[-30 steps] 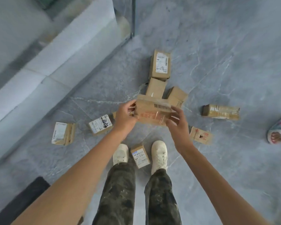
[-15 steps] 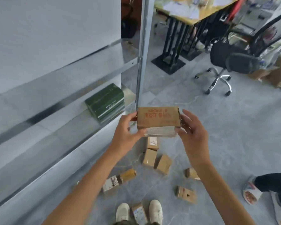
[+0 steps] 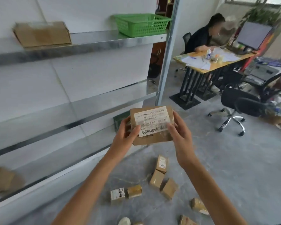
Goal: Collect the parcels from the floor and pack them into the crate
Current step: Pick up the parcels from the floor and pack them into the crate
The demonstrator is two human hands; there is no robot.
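I hold a brown cardboard parcel (image 3: pixel 152 125) with a white barcode label facing me, at chest height in front of the shelving. My left hand (image 3: pixel 126 135) grips its left edge and my right hand (image 3: pixel 179 133) grips its right edge, thumbs on the label side. A green plastic crate (image 3: pixel 141 24) stands on the top shelf, far above and slightly left of the parcel. Several small brown parcels (image 3: pixel 156 178) lie scattered on the grey floor below my hands.
Metal shelving (image 3: pixel 81 44) runs along the left wall, with a large cardboard box (image 3: pixel 42 34) on the top shelf. A person sits at a desk (image 3: pixel 212 60) at the back right. A black office chair (image 3: pixel 240 108) stands to the right.
I have raised the parcel and turned it so that its label side faces me. The view has tilted up from the floor to the shelves and crate.
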